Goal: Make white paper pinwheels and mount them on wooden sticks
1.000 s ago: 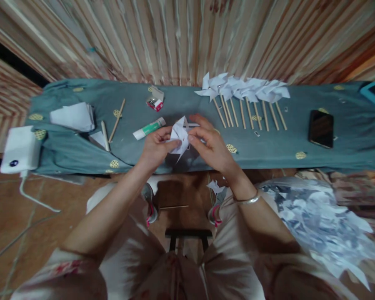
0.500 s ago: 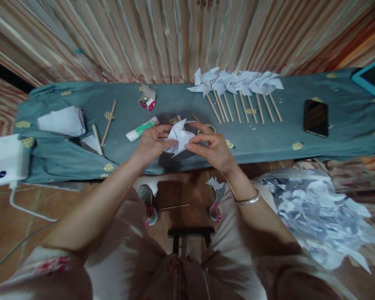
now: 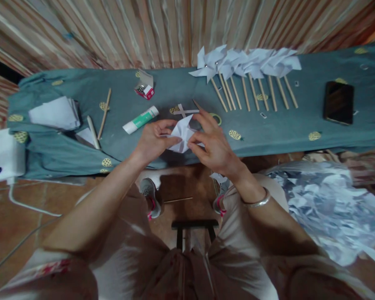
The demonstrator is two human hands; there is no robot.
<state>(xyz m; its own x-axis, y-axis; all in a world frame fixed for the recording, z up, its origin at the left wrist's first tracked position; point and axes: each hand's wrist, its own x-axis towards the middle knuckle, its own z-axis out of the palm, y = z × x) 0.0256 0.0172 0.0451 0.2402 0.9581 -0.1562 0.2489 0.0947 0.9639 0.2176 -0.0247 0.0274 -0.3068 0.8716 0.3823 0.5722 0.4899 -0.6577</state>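
Note:
A folded white paper pinwheel head point(image 3: 181, 134) is held over the near edge of a table covered in teal cloth point(image 3: 175, 89). My left hand point(image 3: 153, 140) pinches its left side, fingers curled. My right hand point(image 3: 213, 143) pinches its right side with thumb and forefinger, a silver bangle on that wrist. Just beyond my hands lie thin paper strips point(image 3: 185, 111) and a ring of tape point(image 3: 216, 118). A glue stick point(image 3: 140, 119) lies to the left of them.
Several finished paper pinwheels on wooden sticks point(image 3: 246, 71) lie in a row at the back right. A black phone point(image 3: 338, 102), a small red box of pins point(image 3: 144, 88), loose sticks point(image 3: 104, 112), a paper stack point(image 3: 54, 113) and a white device point(image 3: 3, 155) are on the table. Paper scraps point(image 3: 325, 208) are piled at my right.
My hands stay on the paper pinwheel head and turn it slightly. The view has shifted, so the table objects sit a little higher and further right.

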